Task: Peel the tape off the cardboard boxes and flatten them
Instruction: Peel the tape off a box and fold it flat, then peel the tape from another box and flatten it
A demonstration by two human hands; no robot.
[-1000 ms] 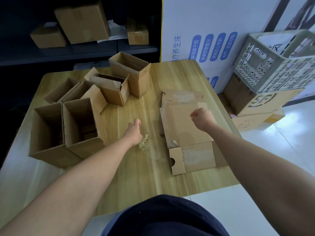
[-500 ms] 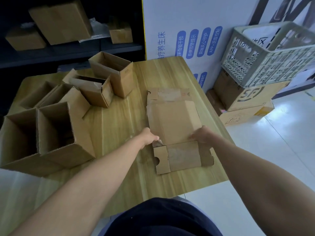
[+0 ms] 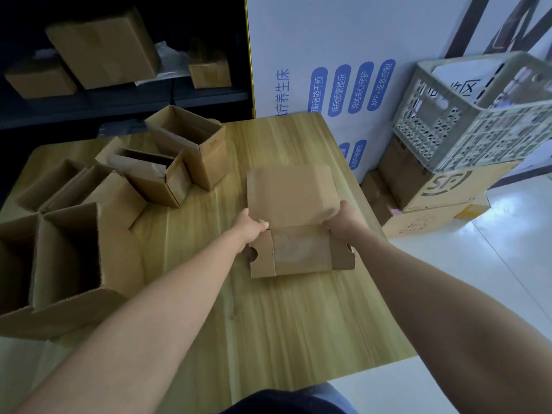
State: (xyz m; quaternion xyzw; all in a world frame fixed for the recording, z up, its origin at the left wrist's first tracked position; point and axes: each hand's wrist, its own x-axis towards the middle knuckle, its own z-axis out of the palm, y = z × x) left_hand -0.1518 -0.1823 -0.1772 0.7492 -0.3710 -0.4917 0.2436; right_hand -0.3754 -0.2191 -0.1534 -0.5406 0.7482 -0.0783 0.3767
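A flattened cardboard box (image 3: 291, 195) lies on the wooden table (image 3: 283, 318) right of centre, its near flaps pointing toward me. My left hand (image 3: 249, 225) grips its left edge at the fold. Its right edge at the same fold is held by my right hand (image 3: 340, 218). The far part of the box is tilted up off the table. Several open, unflattened boxes (image 3: 68, 252) stand on the table's left half, with two more (image 3: 191, 144) behind them.
The table's right edge drops to a white floor. Stacked cartons (image 3: 433, 189) topped by a grey plastic crate (image 3: 478, 115) sit at the right. A dark shelf (image 3: 119, 100) with closed boxes runs along the back left.
Both hands have moved onto the flattened box and taken hold of its two side edges. Its far half has lifted off the table. The crumpled tape near my left hand is out of sight.
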